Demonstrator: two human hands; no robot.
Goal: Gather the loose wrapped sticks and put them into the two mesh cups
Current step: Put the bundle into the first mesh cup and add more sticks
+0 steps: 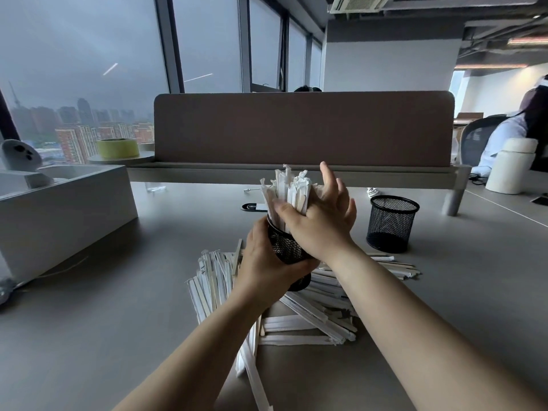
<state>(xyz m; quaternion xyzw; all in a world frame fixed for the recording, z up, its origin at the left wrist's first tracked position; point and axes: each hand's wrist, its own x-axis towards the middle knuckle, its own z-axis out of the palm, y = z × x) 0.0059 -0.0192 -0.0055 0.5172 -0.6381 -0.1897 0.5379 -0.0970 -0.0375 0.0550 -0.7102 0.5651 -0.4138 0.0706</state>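
While lifted off the desk (124, 336) and tilted left: cup (286, 247), wrapped by left hand (267, 262) around its wall. Right hand (320, 221) pressed against bundle (289, 188), thumb in front, fingers spread behind. Bundle upright in cup, torn ends up, leaning left. Loose sticks (314, 310) flat below, criss-crossed. Second cup (391, 222) upright at right.
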